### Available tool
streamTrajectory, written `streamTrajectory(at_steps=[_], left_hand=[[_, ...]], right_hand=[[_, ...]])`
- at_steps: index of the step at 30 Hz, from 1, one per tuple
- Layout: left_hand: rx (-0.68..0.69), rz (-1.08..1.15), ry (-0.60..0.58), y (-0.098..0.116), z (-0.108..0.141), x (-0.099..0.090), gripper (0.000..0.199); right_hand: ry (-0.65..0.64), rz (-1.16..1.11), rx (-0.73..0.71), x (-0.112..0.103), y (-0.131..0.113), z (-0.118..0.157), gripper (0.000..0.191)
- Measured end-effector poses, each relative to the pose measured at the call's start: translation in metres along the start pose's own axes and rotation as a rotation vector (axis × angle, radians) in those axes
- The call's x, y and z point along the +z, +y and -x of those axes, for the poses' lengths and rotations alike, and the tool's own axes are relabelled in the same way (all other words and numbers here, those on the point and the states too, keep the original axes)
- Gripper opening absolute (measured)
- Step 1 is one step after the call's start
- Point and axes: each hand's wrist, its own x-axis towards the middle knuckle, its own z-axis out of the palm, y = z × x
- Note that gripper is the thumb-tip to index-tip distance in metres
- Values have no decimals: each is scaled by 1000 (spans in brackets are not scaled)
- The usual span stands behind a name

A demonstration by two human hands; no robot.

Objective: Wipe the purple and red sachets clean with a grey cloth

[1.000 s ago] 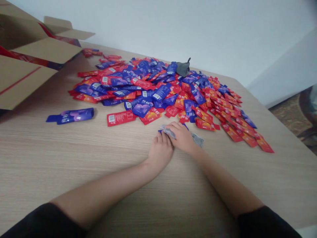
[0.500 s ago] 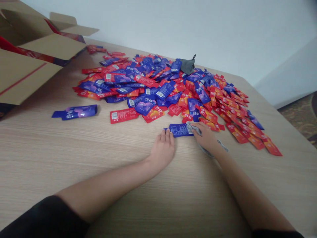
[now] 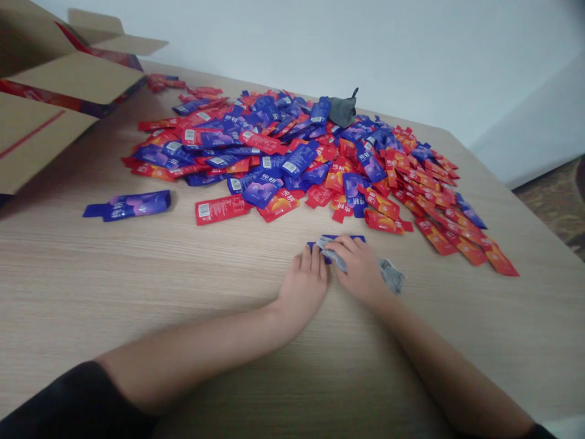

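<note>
A blue pouch point(image 3: 361, 238) lies on the table in front of me, mostly covered by my hands. My left hand point(image 3: 302, 285) presses its fingertips on the pouch's left, narrow end and keeps it down. In my right hand point(image 3: 361, 268) is a grey cloth point(image 3: 392, 277), bunched under the fingers against the pouch's surface, with a loose end trailing out behind the palm. Just beyond, a red pouch point(image 3: 223, 210) lies barcode side up, and another blue pouch point(image 3: 137, 205) rests by itself farther left.
A big heap of red and blue pouches point(image 3: 269, 146) spreads across the back of the table point(image 3: 205, 366). Overlapping rows of red pouches point(image 3: 457, 235) extend to the right. A dark grey cloth piece point(image 3: 342, 111) sits atop the heap. An open cardboard box point(image 3: 77, 76) stands at left.
My right hand has slid the cloth leftward along the blue pouch, from its barcode end to beside my left fingers. The left hand stays on the narrow end. The view has shifted slightly.
</note>
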Motion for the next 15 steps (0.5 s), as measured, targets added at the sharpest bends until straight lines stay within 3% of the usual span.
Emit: streamTrajectory(at_steps=[9,15], left_hand=[[27,-4,-63,-3,-1,-2,49],[7,-6,-32,-1,0,-4,46]], right_hand=[[112,-102,191,-8,43,15,22],[124,-46,311,-31,63,6,19]])
